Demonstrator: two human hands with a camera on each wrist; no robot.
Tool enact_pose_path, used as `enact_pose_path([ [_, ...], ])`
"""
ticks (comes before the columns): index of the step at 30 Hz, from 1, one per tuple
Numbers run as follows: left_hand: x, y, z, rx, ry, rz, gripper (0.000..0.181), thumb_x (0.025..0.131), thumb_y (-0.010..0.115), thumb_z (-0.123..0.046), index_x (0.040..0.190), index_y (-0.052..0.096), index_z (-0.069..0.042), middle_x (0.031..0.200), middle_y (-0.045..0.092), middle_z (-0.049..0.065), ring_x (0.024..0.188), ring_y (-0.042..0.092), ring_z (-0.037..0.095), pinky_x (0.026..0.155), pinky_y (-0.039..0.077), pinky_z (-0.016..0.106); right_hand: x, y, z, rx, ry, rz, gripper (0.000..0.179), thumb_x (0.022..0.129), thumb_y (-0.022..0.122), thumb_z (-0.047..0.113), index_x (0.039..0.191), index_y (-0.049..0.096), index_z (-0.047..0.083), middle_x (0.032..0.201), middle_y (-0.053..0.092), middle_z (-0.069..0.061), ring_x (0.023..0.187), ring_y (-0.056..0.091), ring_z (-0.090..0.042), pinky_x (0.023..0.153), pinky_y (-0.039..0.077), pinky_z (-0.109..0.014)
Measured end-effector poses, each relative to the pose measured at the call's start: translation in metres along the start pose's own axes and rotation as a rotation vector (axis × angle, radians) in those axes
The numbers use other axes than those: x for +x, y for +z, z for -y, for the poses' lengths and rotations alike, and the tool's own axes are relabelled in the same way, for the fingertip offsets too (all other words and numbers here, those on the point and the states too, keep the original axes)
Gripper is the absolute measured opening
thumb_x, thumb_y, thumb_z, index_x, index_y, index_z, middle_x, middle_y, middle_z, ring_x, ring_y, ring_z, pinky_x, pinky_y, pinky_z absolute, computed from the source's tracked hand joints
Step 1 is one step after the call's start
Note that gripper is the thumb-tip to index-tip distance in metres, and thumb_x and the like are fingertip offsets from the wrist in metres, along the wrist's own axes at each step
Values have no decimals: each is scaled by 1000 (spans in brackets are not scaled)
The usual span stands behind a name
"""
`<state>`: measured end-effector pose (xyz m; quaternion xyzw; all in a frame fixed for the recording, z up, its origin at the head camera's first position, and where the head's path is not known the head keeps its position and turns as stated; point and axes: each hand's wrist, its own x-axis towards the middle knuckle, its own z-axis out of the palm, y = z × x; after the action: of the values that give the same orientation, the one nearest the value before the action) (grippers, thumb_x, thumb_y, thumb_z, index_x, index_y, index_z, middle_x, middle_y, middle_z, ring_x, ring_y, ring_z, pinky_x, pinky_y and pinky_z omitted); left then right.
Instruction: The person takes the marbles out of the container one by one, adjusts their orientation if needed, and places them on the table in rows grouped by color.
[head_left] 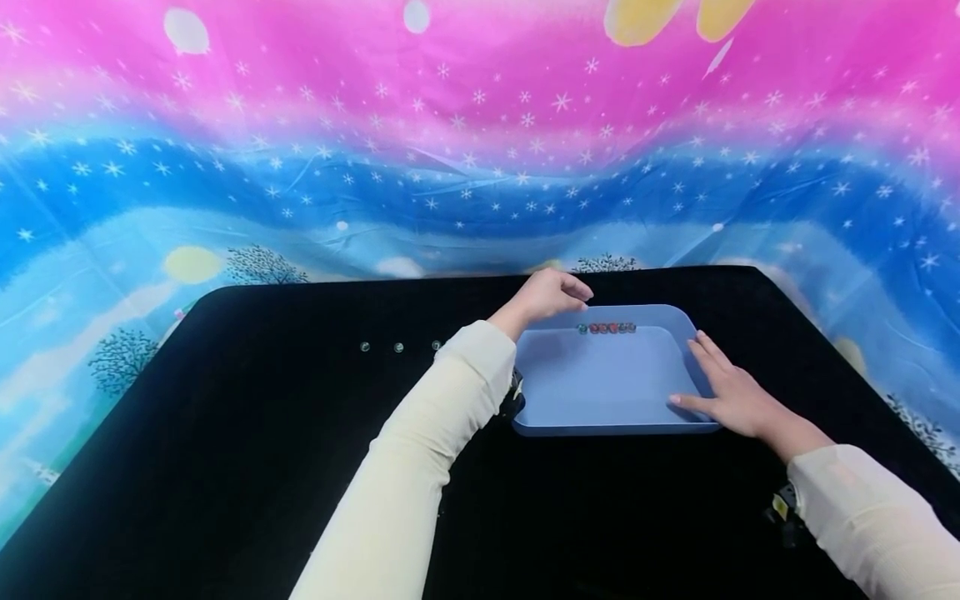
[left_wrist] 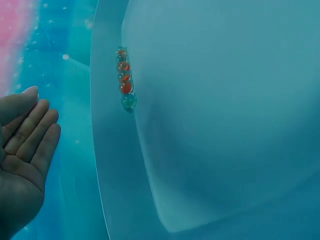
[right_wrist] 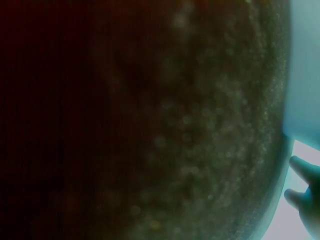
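A blue-grey rectangular tray [head_left: 600, 392] lies on the black table. Against its back wall is a row of several glass marbles [head_left: 613, 328], some orange-red and some greenish. My left hand [head_left: 551, 297] is held at the tray's back left corner, its fingers loosely bent. In the left wrist view that left hand [left_wrist: 27, 145] is beyond the tray's rim, palm showing, and no object is visible in it. With fingers spread and mostly straight, my right hand [head_left: 731, 392] rests on the tray's right side. Part of the right hand [right_wrist: 310, 200] shows at the right wrist view's edge.
Clear marbles [head_left: 399, 347] stand spaced apart on the black tabletop [head_left: 247, 442], left of the tray; the left sleeve may hide more. Behind the table hangs a pink and blue patterned cloth [head_left: 480, 167]. Dark fabric fills most of the right wrist view.
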<state>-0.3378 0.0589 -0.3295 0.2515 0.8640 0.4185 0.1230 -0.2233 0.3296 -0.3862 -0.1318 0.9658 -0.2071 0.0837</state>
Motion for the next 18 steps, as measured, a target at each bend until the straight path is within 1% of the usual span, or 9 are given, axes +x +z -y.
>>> enact_pose_path([
  [5,5,5,1,-2,28,5,25,80,62,-11,105,63,-10,101,62,0,87,55,7,69,44,16,0,0,1,1,2,2,94,80,53,48,137,-3,-2,139,-16,-20,121,6,-48,87,16,-63],
  [7,7,7,2,8,33,23,28,80,62,-10,107,62,-8,102,61,0,89,55,7,69,44,16,0,0,0,0,3,2,94,80,53,48,136,-3,-2,139,-16,-20,121,5,-47,87,16,-63],
  [10,9,10,5,27,19,51,31,79,62,-9,110,60,-9,105,60,0,92,54,6,71,43,16,0,0,0,-3,5,2,94,80,53,48,136,-3,-2,139,-16,-20,121,5,-47,87,16,-63],
  [14,11,12,8,64,14,82,33,78,63,-8,111,60,-10,107,59,1,94,53,6,74,42,17,0,0,0,3,6,5,94,80,53,48,137,-3,-2,139,-16,-20,121,5,-47,87,15,-63],
  [18,13,13,11,123,28,109,35,78,64,-9,112,59,-10,108,59,-1,96,53,6,75,42,16,1,-1,1,10,3,7,94,80,53,48,137,-4,-2,139,-17,-19,122,3,-47,88,15,-63],
])
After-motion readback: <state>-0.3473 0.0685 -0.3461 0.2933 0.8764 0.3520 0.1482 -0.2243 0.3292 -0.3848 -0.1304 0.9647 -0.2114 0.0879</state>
